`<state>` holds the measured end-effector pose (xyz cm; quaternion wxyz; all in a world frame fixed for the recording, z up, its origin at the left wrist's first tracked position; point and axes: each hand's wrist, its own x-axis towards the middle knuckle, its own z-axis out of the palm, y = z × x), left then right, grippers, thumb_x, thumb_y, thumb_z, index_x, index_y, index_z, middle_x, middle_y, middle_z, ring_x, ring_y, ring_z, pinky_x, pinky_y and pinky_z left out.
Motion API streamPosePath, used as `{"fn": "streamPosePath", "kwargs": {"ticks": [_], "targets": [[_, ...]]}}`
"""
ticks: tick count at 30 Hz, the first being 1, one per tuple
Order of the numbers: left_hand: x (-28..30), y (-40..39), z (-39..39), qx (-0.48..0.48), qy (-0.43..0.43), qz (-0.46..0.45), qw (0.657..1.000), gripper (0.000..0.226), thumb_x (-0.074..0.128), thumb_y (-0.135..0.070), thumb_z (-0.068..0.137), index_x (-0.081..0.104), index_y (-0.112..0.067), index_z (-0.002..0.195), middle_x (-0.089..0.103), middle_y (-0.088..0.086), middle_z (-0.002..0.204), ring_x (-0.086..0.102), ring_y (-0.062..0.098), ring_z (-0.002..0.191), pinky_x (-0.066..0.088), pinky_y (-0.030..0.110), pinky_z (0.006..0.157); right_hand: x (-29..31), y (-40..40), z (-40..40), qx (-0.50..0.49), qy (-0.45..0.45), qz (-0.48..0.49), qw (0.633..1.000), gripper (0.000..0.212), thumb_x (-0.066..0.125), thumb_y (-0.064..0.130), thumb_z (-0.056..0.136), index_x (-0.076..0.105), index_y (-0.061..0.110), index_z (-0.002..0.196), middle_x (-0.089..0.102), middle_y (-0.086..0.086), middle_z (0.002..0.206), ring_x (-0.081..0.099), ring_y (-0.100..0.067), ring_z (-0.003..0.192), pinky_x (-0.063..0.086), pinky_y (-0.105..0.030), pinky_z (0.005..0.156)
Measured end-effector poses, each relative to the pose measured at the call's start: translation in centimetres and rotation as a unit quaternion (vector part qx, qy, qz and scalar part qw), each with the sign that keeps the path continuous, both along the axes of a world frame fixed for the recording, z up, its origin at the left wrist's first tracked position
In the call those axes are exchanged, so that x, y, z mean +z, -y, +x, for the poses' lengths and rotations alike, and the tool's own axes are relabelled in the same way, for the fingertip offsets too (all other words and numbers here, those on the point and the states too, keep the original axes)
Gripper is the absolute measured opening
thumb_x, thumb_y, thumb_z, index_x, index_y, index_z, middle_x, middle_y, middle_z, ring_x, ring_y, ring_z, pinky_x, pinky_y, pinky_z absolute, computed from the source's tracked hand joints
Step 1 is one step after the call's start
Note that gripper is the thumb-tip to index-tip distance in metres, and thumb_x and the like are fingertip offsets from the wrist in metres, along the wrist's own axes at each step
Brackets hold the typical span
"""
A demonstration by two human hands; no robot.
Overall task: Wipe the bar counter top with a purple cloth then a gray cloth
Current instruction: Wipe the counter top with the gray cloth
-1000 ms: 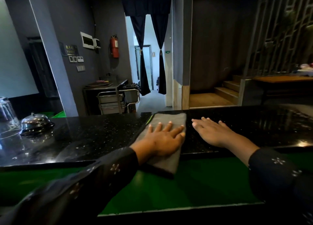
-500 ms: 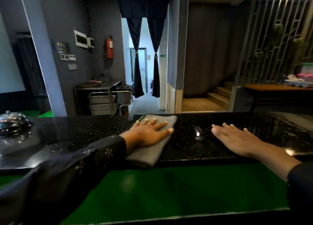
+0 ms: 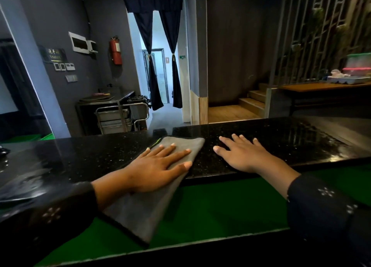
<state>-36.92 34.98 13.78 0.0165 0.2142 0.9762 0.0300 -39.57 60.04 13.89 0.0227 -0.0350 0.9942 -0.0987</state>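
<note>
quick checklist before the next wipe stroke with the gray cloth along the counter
1. Left hand flat on the gray cloth: ok.
2. Cloth lies fully on the counter top: not ok, its near end hangs over the front edge.
3. Right hand flat on the counter, off the cloth: ok.
4. Counter to the right free of objects: ok.
5. Purple cloth wipe already done: cannot tell.

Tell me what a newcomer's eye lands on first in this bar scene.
First, the left hand pressed flat on a gray cloth that drapes over the near edge of the glossy black counter top. Beside it, the right hand rests flat on the bare stone. Behind, a red fire extinguisher hangs by the bright curtained doorway.
</note>
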Motion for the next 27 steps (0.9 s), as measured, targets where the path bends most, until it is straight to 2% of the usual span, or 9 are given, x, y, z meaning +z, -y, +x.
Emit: {"fn": "streamPosePath", "kwargs": {"ticks": [2,5,8,10,13,16,21,25,27], "targets": [[0.4,0.9,-0.8,0.007,0.001,0.004,1.000,0.081,-0.003,-0.090,0.064,0.000,-0.061,0.139,-0.001,-0.015,0.158,-0.005,0.011,0.146,-0.005,0.046,0.117,-0.1,-0.1,-0.2,0.003,-0.003,-0.001,1.000,0.068,0.013,0.069,0.092,0.006,0.038,0.153,-0.001,-0.004,0.163,-0.004,-0.023,0.149,-0.006,-0.051,0.117],[0.9,1.9,-5.7,0.068,-0.011,-0.010,0.998,0.074,0.003,-0.081,0.078,0.003,-0.050,0.146,0.001,-0.010,0.160,0.000,0.017,0.147,0.000,0.053,0.115,-0.2,-0.1,-0.3,0.007,-0.013,-0.004,1.000,0.066,0.010,0.066,0.094,0.006,0.037,0.153,-0.001,-0.004,0.163,-0.004,-0.023,0.149,-0.006,-0.051,0.117],[0.9,2.2,-11.1,0.128,0.016,-0.022,0.991,0.096,-0.006,-0.092,0.060,-0.001,-0.049,0.145,0.001,-0.005,0.160,0.002,0.030,0.147,0.003,0.063,0.113,-0.3,-0.1,-0.2,0.009,-0.020,-0.025,0.999,0.062,0.006,0.061,0.096,0.007,0.036,0.153,0.000,-0.003,0.163,-0.004,-0.022,0.149,-0.007,-0.050,0.117],[0.9,0.2,-12.7,0.151,0.006,0.005,0.989,0.085,-0.002,-0.089,0.068,0.004,-0.051,0.144,0.006,0.001,0.160,0.006,0.034,0.146,0.000,0.062,0.113,-0.2,0.0,-0.1,0.011,-0.018,-0.036,0.999,0.061,0.003,0.058,0.097,0.007,0.036,0.153,0.000,-0.003,0.163,-0.005,-0.021,0.149,-0.007,-0.050,0.117],[1.2,-5.5,-11.8,0.102,0.020,0.007,0.995,0.065,0.007,-0.074,0.086,0.009,-0.048,0.146,0.005,0.001,0.160,0.004,0.032,0.146,-0.002,0.058,0.114,0.1,0.0,-0.2,0.012,-0.020,-0.043,0.999,0.057,0.002,0.053,0.099,0.010,0.036,0.153,0.003,-0.003,0.163,-0.003,-0.021,0.149,-0.006,-0.051,0.118],[1.1,-8.6,-9.2,0.048,0.032,-0.012,0.998,0.059,0.010,-0.067,0.091,0.007,-0.048,0.146,0.003,0.000,0.161,0.001,0.030,0.147,-0.002,0.056,0.115,0.2,-0.2,-0.1,0.018,-0.015,-0.041,0.999,0.053,0.002,0.047,0.100,0.009,0.038,0.152,0.004,-0.003,0.163,-0.001,-0.021,0.149,-0.005,-0.051,0.118],[0.4,-2.8,-4.8,-0.010,-0.009,-0.007,1.000,0.061,0.009,-0.070,0.087,0.004,-0.050,0.145,0.002,-0.007,0.160,-0.002,0.016,0.147,-0.001,0.054,0.116,0.2,-0.3,0.2,0.020,-0.007,-0.038,0.999,0.053,-0.001,0.048,0.100,0.004,0.040,0.152,0.001,-0.002,0.163,-0.005,-0.020,0.149,-0.007,-0.049,0.117],[1.2,5.2,-5.5,0.132,0.006,-0.002,0.991,0.097,-0.003,-0.091,0.060,0.008,-0.048,0.146,0.006,-0.006,0.160,0.004,0.016,0.147,0.001,0.055,0.114,0.2,-0.2,0.4,0.015,-0.010,-0.052,0.998,0.058,-0.001,0.055,0.097,0.006,0.038,0.152,0.001,-0.003,0.163,-0.005,-0.021,0.149,-0.008,-0.050,0.118],[0.9,6.9,-6.9,0.202,-0.001,0.001,0.979,0.082,0.004,-0.083,0.073,0.011,-0.048,0.146,0.008,-0.003,0.160,0.006,0.022,0.147,0.002,0.057,0.115,0.2,-0.1,0.5,0.014,-0.013,-0.050,0.999,0.059,0.000,0.054,0.097,0.008,0.037,0.153,0.003,-0.004,0.163,-0.004,-0.022,0.149,-0.007,-0.051,0.117]]}}
